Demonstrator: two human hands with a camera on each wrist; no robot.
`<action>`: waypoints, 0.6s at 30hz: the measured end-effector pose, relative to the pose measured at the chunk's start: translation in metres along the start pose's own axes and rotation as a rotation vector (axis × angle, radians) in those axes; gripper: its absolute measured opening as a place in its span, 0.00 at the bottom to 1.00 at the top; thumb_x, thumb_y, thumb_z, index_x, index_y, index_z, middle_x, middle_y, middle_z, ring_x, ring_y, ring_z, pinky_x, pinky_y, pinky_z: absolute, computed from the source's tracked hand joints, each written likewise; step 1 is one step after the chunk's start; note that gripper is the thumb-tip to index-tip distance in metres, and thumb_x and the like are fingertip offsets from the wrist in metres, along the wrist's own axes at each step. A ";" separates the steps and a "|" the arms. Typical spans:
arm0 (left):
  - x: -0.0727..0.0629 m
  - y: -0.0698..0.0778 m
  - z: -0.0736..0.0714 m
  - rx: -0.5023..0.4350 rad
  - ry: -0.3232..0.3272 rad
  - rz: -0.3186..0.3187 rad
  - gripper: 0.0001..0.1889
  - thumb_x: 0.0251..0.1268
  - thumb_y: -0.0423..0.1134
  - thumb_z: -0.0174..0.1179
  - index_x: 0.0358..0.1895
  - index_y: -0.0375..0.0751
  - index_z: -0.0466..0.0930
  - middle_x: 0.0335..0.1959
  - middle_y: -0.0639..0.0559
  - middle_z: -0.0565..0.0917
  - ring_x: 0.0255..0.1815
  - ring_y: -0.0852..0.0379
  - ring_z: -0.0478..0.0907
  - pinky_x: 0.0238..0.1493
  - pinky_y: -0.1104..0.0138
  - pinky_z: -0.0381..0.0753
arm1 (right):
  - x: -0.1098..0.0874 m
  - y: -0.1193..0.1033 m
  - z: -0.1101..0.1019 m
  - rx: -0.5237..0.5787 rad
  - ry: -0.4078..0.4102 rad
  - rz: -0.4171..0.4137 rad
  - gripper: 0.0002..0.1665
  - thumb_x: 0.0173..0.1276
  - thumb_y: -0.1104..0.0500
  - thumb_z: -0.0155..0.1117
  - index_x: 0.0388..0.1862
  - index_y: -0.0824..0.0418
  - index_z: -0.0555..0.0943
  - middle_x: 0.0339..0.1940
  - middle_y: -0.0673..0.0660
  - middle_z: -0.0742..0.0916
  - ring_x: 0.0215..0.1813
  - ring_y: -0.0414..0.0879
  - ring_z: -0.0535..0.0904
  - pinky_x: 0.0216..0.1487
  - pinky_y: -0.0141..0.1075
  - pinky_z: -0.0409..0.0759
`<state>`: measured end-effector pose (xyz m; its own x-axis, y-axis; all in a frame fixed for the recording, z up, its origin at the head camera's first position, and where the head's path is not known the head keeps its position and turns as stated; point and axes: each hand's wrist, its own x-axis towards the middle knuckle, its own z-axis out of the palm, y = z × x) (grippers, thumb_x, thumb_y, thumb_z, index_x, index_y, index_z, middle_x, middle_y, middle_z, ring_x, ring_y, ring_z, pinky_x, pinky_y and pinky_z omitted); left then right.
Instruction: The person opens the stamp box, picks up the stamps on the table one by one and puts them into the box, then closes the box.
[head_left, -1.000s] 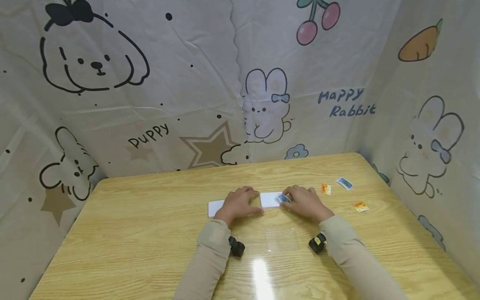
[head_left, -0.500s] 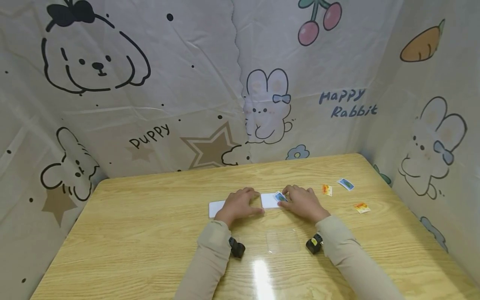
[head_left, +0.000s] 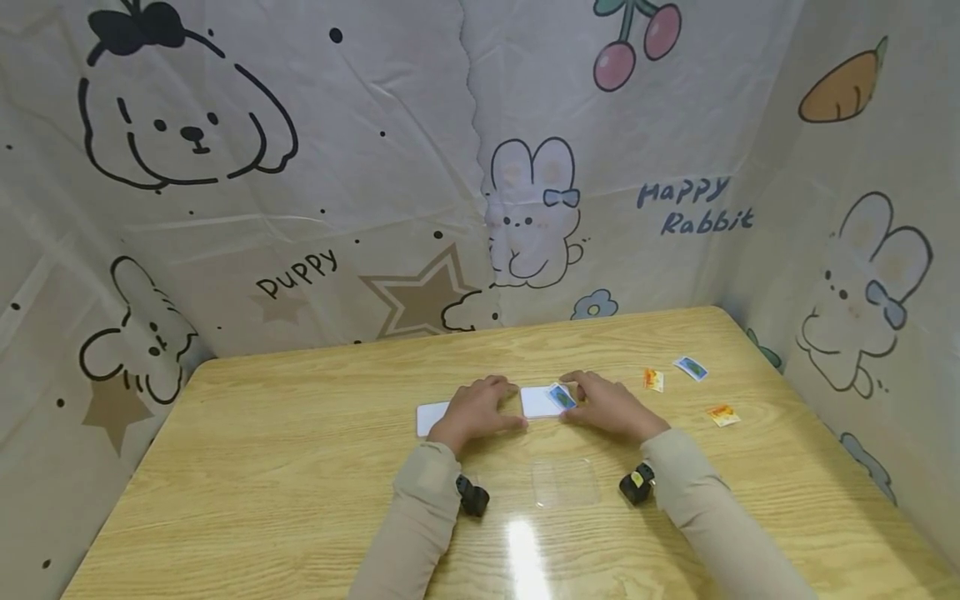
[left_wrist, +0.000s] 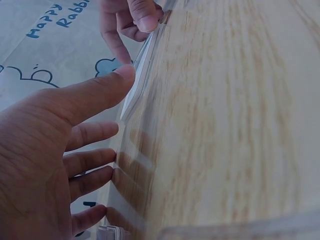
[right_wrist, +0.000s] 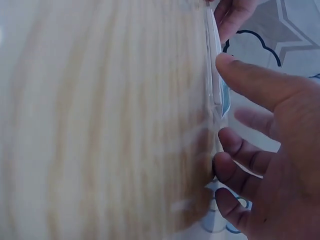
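A white rectangular card (head_left: 536,402) lies between the two hands. Across its right end sits a small blue picture piece (head_left: 562,397), like a sticker, tilted, with one edge lifting past the card in the right wrist view. My left hand (head_left: 480,406) rests at the card's left end, fingers relaxed and apart, thumb (left_wrist: 107,90) near its edge. On the other side, my right hand (head_left: 606,406) spreads its thumb and forefinger around the blue piece. The right thumb (right_wrist: 240,70) is right at the card's edge, the other fingers loosely bent.
A second white card (head_left: 430,417) is partly hidden behind the left hand. Nearer the body lies a clear plastic rectangle (head_left: 564,482). Off to the right are two orange pieces, one farther (head_left: 653,379) and one nearer (head_left: 723,415), and another blue piece (head_left: 691,368).
The right hand's thumb and forefinger have spread apart from the blue piece, which has moved slightly left and now shows fully on the white card. The left hand has stayed still.
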<state>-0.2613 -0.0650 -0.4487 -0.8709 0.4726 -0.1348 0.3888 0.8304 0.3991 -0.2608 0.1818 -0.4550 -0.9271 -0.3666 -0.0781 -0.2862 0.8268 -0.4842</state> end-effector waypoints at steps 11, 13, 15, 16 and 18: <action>-0.003 0.001 -0.001 0.004 0.009 0.004 0.37 0.59 0.63 0.61 0.69 0.50 0.70 0.71 0.47 0.68 0.70 0.45 0.66 0.67 0.45 0.66 | 0.007 0.002 -0.007 0.096 -0.124 0.009 0.38 0.62 0.50 0.70 0.70 0.53 0.69 0.41 0.55 0.77 0.38 0.46 0.70 0.38 0.38 0.68; -0.003 0.001 -0.001 0.002 0.009 0.002 0.37 0.59 0.63 0.61 0.69 0.50 0.70 0.72 0.47 0.67 0.70 0.45 0.66 0.67 0.45 0.66 | 0.009 0.003 -0.008 0.088 -0.143 0.003 0.37 0.62 0.50 0.69 0.69 0.51 0.70 0.43 0.56 0.77 0.40 0.47 0.70 0.40 0.39 0.69; -0.002 0.001 -0.001 0.001 0.008 0.001 0.36 0.59 0.63 0.61 0.69 0.50 0.69 0.72 0.47 0.67 0.71 0.45 0.66 0.67 0.45 0.65 | 0.010 0.004 -0.009 0.075 -0.156 -0.007 0.36 0.63 0.49 0.69 0.69 0.51 0.70 0.45 0.56 0.78 0.42 0.48 0.71 0.42 0.42 0.71; -0.002 0.000 -0.001 0.002 0.009 0.001 0.37 0.59 0.63 0.61 0.69 0.50 0.69 0.72 0.47 0.67 0.71 0.45 0.65 0.67 0.45 0.65 | 0.011 0.004 -0.009 0.072 -0.161 -0.008 0.35 0.63 0.49 0.68 0.69 0.50 0.70 0.45 0.56 0.78 0.42 0.48 0.71 0.43 0.43 0.71; -0.001 0.000 0.000 0.009 0.010 0.001 0.37 0.59 0.63 0.61 0.69 0.50 0.69 0.72 0.47 0.67 0.71 0.45 0.65 0.67 0.45 0.65 | 0.012 0.005 -0.009 0.068 -0.170 -0.017 0.35 0.63 0.49 0.68 0.69 0.50 0.71 0.46 0.57 0.78 0.43 0.48 0.72 0.44 0.44 0.72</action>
<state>-0.2605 -0.0658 -0.4483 -0.8736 0.4702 -0.1256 0.3920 0.8327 0.3912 -0.2754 0.1853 -0.4500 -0.8663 -0.4520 -0.2126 -0.2792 0.7912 -0.5441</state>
